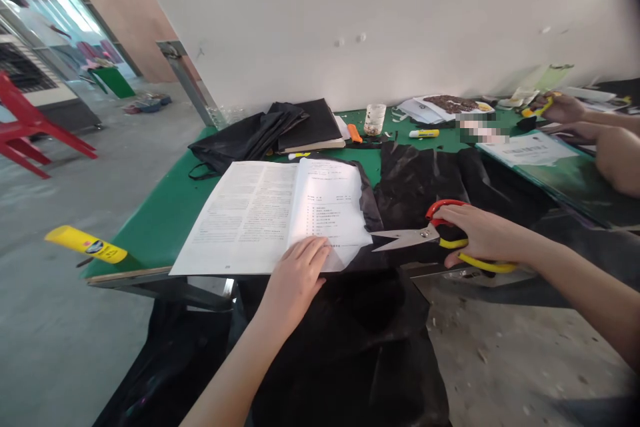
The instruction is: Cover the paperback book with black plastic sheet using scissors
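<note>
An open book (235, 213) with printed pages lies at the front edge of the green table, on black cloth (415, 180). My left hand (297, 273) grips its lower edge, fingers over the right page and thumb at the rim. That page has an uneven outer edge, with black material showing beside it. My right hand (480, 233) is closed around the scissors (405, 238), which have red and yellow handles. Their blades are parted and point left, tips close to the page's lower right corner. Whether the blades touch the cloth I cannot tell.
A yellow glue stick (87, 244) overhangs the left corner of the green table (145, 233). Behind the book are folded black cloth (245, 140), a black-covered book (313, 123), an orange cutter (355, 133) and a plastic cup (375, 120). Another person's hands (565, 110) are at the right. A white board (400, 40) stands behind.
</note>
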{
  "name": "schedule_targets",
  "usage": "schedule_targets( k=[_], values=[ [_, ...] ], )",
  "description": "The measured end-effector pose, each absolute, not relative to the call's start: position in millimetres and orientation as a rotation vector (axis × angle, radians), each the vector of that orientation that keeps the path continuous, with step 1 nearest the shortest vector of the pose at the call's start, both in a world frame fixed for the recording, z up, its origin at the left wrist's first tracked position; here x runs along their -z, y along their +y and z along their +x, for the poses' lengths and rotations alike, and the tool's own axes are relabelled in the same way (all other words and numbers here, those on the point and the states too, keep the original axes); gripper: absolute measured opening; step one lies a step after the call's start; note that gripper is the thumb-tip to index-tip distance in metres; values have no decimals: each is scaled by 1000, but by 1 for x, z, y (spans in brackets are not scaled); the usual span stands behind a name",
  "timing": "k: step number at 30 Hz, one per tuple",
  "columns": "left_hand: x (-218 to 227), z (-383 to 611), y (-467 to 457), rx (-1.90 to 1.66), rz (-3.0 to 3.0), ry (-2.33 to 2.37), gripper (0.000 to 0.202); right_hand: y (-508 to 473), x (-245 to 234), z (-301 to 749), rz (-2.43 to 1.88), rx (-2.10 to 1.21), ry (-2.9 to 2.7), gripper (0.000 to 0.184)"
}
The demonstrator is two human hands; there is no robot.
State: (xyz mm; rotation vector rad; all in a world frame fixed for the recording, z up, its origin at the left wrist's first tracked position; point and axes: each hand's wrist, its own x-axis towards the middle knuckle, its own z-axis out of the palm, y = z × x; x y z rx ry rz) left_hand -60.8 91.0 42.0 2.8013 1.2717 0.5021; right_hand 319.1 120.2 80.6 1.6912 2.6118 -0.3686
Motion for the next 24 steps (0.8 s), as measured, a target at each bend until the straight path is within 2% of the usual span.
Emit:
schedule_targets(
  k=[3, 10, 17, 24],
  values=[
    [-40, -61, 90, -546, 2820, 1269, 49, 120, -85, 311, 1651, 315, 2638, 73],
    [-40, -59, 89, -549, 2824, 1281, 48, 131, -87, 295, 1593, 432, 2699, 67],
    [-43, -61, 88, -641, 2665, 1311, 78, 141, -96, 282, 1496, 542, 2670, 66],
    [-42, -62, 90, -651, 2676, 1304, 79, 149, -100, 274, 1432, 501, 2661, 65]
  ],
)
